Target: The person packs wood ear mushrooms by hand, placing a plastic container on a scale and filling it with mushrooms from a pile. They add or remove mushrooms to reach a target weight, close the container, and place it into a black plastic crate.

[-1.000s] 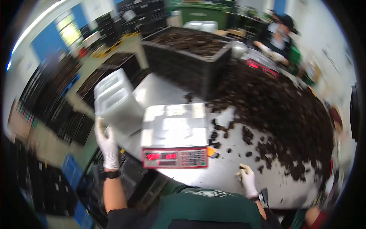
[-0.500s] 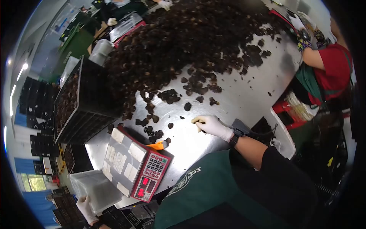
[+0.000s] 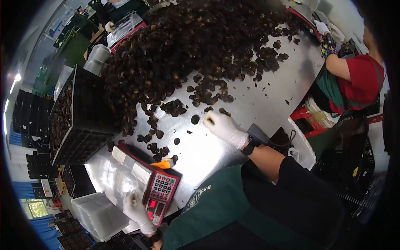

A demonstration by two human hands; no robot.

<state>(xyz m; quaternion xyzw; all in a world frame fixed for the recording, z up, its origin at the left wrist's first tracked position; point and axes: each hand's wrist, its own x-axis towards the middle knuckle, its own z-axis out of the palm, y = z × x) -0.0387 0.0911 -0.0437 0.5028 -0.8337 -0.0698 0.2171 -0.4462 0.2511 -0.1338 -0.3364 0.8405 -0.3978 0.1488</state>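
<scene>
Bare, light-streaked steel tabletop (image 3: 266, 104) gleams around a broad heap of dark brown, flaky pieces (image 3: 179, 54) in a workroom with black crate stacks (image 3: 31, 108), blue curtains (image 3: 45, 233) and a bright window (image 3: 34, 208) at lower left. A tall black plastic crate (image 3: 93, 114) filled with brown pieces stands beside the heap. At the near edge, a worker's white-gloved hands are well apart: the left hand (image 3: 136, 211) is at a clear plastic tub (image 3: 121, 177) on a red-and-silver scale (image 3: 163, 187), its grip unclear, near stacked clear tubs (image 3: 100, 214); the right hand (image 3: 225, 129), fingers curled, is near scattered pieces, its contents hidden. Beyond, a co-worker in a red shirt (image 3: 359, 79) works at another scale (image 3: 306, 24).
</scene>
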